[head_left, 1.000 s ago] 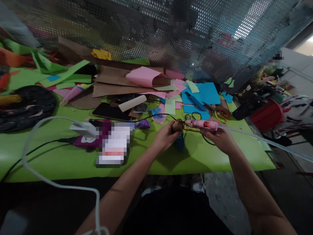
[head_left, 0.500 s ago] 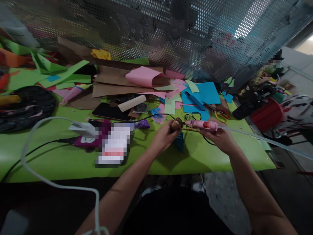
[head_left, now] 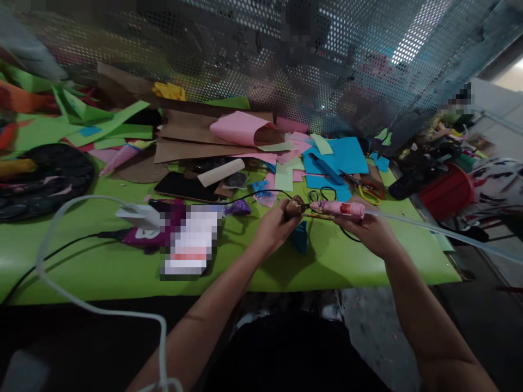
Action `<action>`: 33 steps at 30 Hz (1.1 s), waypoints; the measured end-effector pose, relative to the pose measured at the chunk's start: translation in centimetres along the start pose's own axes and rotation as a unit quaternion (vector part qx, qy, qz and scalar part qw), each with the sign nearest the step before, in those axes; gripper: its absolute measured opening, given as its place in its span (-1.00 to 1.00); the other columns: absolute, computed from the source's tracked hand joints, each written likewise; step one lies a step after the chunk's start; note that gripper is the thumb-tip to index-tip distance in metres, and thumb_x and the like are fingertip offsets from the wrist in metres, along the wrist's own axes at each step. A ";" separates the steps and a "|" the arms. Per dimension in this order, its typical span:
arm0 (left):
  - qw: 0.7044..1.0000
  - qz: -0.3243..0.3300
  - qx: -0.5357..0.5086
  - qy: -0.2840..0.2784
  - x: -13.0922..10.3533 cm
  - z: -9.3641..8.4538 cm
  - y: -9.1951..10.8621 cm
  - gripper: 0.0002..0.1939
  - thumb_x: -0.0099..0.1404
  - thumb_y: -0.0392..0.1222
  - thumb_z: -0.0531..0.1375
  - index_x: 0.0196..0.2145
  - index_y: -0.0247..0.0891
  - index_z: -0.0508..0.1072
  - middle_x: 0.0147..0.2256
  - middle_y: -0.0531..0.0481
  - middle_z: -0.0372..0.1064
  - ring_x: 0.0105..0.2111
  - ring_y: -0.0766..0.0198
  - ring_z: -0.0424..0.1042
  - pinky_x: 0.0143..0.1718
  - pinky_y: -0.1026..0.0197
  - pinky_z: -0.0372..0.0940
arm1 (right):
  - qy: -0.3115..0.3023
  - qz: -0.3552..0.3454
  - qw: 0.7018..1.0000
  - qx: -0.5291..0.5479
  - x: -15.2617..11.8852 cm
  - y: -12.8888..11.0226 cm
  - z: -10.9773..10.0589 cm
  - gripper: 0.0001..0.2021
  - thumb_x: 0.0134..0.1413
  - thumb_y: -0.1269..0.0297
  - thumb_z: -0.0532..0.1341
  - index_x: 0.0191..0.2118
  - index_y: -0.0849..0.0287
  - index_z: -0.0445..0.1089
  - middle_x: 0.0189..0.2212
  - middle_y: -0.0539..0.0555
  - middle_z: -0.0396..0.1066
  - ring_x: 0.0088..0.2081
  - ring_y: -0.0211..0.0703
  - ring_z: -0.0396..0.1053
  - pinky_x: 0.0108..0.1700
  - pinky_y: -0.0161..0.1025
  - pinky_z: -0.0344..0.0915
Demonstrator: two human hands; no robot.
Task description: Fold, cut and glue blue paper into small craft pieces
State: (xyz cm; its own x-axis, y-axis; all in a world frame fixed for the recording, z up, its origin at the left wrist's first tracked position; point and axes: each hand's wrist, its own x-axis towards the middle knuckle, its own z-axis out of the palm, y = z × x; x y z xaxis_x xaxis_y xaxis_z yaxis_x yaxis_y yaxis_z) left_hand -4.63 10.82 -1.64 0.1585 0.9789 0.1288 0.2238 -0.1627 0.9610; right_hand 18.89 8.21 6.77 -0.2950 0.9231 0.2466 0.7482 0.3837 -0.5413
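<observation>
My left hand (head_left: 281, 223) is closed round a brown rounded piece (head_left: 295, 207) with a pale patch on its end. My right hand (head_left: 363, 227) grips a pink tool (head_left: 343, 209) like a glue gun, with a long clear stick (head_left: 425, 226) running out of its back to the right. The tool's dark tip points left, close to the brown piece; whether they touch cannot be made out. A folded blue piece (head_left: 300, 237) shows just below my left fingers. Yellow-and-red scissors (head_left: 370, 193) lie behind my right hand.
On the green table (head_left: 327, 267) are a purple power strip (head_left: 147, 235), a lit phone (head_left: 192, 239), a dark phone (head_left: 186, 187), a black round tray (head_left: 53, 179), blue paper (head_left: 347, 155) and rolled pink paper (head_left: 237, 128). A red bucket (head_left: 445, 190) stands at the right. Cables cross the left side.
The brown piece in my left hand has turned slightly. The pink tool in my right hand has shifted very slightly to the right.
</observation>
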 end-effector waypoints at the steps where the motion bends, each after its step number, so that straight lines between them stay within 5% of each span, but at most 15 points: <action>1: 1.000 0.000 0.004 -0.002 0.0 0.0 0.0 -0.75 0.20 -0.08 0.24 -0.19 -0.21 0.41 -0.39 0.07 0.35 -0.40 0.27 0.30 -0.32 0.25 0.18 | 0.000 -0.002 1.000 -0.003 0.0 0.0 0.0 -0.72 0.20 -0.01 0.24 -0.29 0.11 0.43 -0.34 0.08 0.40 -0.29 -0.03 0.36 -0.22 -0.12 0.25; 20: 0.995 0.014 0.095 0.004 -0.3 -0.1 1.0 -0.82 0.26 -0.04 0.17 -0.33 -0.17 0.29 -0.44 0.07 0.27 -0.45 0.26 0.26 -0.41 0.23 0.06 | 0.031 -0.013 0.999 0.003 0.4 -0.3 0.3 -0.72 0.15 -0.01 0.27 -0.36 0.09 0.38 -0.39 0.05 0.39 -0.35 -0.07 0.33 -0.27 -0.13 0.26; 33: 0.995 0.000 0.096 0.012 -0.4 -0.3 1.2 -0.84 0.25 -0.06 0.18 -0.26 -0.16 0.35 -0.39 0.03 0.36 -0.40 0.21 0.32 -0.37 0.23 0.09 | 0.015 -0.015 1.000 -0.006 0.2 -0.5 0.1 -0.72 0.18 -0.02 0.24 -0.31 0.09 0.47 -0.38 0.08 0.42 -0.30 -0.02 0.37 -0.23 -0.10 0.29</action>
State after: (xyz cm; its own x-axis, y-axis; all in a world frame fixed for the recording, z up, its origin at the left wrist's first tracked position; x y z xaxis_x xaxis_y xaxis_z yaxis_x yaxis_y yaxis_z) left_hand -4.72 10.26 -0.46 0.1358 0.9811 0.1376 0.4031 -0.1816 0.8970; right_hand 18.36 8.19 7.01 -0.3003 0.9099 0.2863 0.7465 0.4110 -0.5233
